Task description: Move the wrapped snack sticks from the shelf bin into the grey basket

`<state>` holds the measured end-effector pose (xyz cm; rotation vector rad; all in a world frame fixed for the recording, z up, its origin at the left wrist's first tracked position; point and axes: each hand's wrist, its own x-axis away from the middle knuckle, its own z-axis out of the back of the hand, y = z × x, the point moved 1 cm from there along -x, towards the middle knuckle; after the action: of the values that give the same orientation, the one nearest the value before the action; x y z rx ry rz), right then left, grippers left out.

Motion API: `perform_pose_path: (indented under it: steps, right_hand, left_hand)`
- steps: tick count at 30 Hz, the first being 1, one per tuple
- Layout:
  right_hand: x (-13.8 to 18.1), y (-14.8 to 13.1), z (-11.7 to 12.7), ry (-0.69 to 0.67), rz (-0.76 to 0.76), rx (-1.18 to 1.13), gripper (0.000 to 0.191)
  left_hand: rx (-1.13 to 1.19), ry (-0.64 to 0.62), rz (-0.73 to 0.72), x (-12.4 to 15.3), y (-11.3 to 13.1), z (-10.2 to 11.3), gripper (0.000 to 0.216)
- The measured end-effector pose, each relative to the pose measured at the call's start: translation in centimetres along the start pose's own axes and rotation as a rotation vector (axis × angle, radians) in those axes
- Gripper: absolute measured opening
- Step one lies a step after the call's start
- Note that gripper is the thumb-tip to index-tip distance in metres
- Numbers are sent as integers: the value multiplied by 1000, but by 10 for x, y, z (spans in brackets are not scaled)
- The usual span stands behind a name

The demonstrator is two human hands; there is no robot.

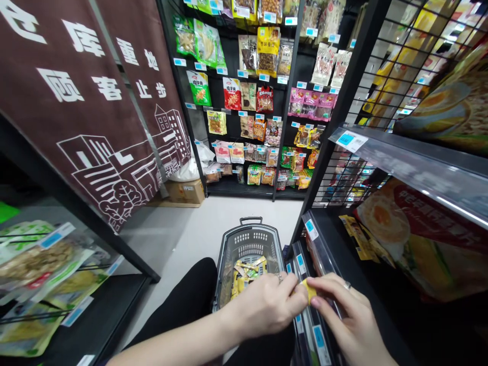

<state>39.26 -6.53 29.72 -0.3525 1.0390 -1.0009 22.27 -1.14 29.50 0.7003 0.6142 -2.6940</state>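
Observation:
My left hand (pixel 267 302) and my right hand (pixel 345 310) meet low in the head view, at the front edge of a low black shelf (pixel 343 254). Both pinch a small yellow packet (pixel 309 290) between their fingertips. Each hand wears a ring. Just behind my left hand a grey plastic shopping basket (pixel 247 241) stands on the floor, with several yellow snack packets (pixel 246 272) in it. My black-clad knee (pixel 190 295) is beside the basket.
Shelves with large printed food bags (pixel 412 229) rise on the right; blue price tags (pixel 311 230) line their edges. Bagged snacks (pixel 38 264) fill a left shelf. A brown curtain (pixel 84 101) hangs at left, a cardboard box (pixel 186 190) beyond, hanging snack racks (pixel 263 101) at the back.

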Motion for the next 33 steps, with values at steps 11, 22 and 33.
perform_pose_path:
  steps: [11,22,33]
  right_hand:
    - [-2,-5,2,11,28,86,25]
    - [2,0,-4,-15,-270,-23,16]
    - [1,11,1,4,-364,77,22]
  left_hand:
    - [203,20,6,-10,-14,-4,21]
    - [833,-103,346,14,0,-6,30]
    - [605,-47,321,39,2,-19,26]
